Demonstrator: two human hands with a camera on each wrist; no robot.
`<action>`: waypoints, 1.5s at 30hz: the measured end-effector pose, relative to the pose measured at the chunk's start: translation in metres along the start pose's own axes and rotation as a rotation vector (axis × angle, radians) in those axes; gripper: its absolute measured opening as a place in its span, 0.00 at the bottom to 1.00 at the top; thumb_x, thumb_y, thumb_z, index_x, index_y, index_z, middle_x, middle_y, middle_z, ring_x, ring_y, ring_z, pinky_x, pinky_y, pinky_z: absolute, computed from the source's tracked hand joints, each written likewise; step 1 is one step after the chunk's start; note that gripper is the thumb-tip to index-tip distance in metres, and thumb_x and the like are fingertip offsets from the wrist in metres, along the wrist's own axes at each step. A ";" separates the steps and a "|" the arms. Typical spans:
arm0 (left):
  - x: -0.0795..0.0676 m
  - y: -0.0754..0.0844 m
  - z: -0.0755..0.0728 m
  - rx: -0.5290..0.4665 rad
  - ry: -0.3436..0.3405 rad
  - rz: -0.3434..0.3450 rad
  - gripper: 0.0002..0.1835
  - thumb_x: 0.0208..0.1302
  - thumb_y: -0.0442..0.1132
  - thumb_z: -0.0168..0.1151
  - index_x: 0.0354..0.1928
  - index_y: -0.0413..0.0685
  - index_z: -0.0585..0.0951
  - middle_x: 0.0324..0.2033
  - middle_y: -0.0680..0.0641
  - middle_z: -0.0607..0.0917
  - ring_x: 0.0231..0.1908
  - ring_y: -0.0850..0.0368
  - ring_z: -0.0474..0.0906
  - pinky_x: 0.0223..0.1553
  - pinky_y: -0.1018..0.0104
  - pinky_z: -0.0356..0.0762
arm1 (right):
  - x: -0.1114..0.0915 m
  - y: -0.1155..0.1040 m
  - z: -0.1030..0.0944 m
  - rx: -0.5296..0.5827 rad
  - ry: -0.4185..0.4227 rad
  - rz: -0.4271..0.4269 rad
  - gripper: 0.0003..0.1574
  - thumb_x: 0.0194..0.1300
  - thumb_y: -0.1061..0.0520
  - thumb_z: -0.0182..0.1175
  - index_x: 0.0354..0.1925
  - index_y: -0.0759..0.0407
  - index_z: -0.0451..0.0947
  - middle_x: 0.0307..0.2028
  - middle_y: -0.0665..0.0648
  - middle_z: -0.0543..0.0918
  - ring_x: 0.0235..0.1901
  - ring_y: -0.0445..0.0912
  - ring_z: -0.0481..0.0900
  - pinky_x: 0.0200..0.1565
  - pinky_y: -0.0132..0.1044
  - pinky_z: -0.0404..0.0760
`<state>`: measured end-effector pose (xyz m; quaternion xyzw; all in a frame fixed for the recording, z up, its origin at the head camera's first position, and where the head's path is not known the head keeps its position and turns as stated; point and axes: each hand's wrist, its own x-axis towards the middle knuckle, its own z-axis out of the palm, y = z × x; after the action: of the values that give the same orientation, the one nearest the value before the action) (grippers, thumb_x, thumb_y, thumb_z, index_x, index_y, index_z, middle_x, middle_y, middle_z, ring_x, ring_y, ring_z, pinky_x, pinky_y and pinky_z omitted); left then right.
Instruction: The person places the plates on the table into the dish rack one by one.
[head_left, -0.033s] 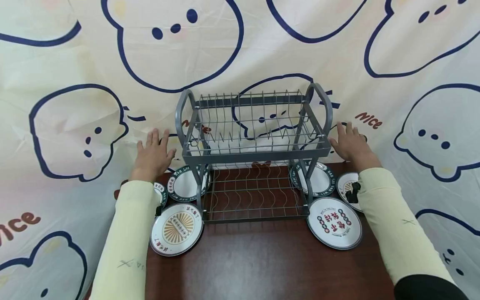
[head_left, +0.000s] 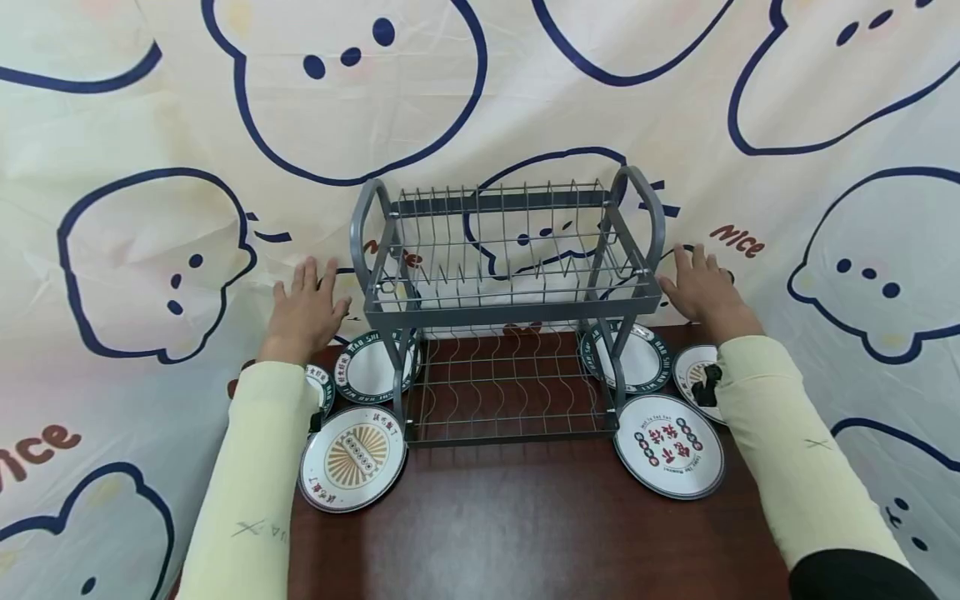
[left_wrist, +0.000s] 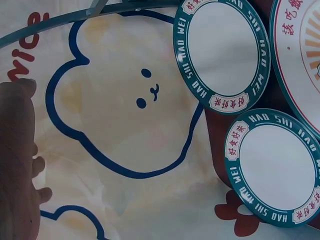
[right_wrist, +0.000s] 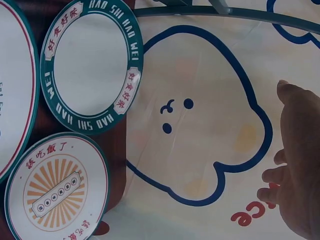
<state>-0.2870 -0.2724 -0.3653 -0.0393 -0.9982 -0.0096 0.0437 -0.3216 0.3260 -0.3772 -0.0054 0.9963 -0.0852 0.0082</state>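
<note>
A grey two-tier dish rack [head_left: 510, 316] stands at the back of the table between my hands, its wire slots holding no dishes. My left hand [head_left: 303, 315] is left of the rack, fingers extended and spread, holding nothing. On the other side my right hand [head_left: 703, 293] reaches forward close to the rack's side, likewise unfolded and holding nothing. Round plates lie flat by the rack: a sunburst plate [head_left: 355, 458] and a green-rimmed plate [head_left: 371, 368] at left, a red-lettered plate [head_left: 669, 447] and another green-rimmed plate [head_left: 636, 358] at right.
Under the left forearm a smaller green-rimmed plate [left_wrist: 278, 167] is partly covered in the head view. By the right sleeve lies a smaller sunburst plate [right_wrist: 57, 192]. A cartoon-printed cloth [head_left: 165, 267] hangs behind and beside the dark brown table [head_left: 525, 525].
</note>
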 end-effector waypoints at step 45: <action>-0.096 0.131 -0.079 -0.069 0.421 0.542 0.35 0.75 0.42 0.60 0.77 0.36 0.62 0.77 0.37 0.64 0.79 0.43 0.58 0.80 0.47 0.58 | -0.127 0.127 0.137 0.759 -0.162 0.746 0.43 0.76 0.55 0.48 0.70 0.88 0.47 0.54 0.82 0.68 0.25 0.48 0.86 0.34 0.41 0.91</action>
<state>-0.1744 -0.1514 -0.2932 -0.3017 -0.9196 -0.0395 0.2484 -0.1931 0.4298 -0.5316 0.3459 0.8258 -0.4299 0.1164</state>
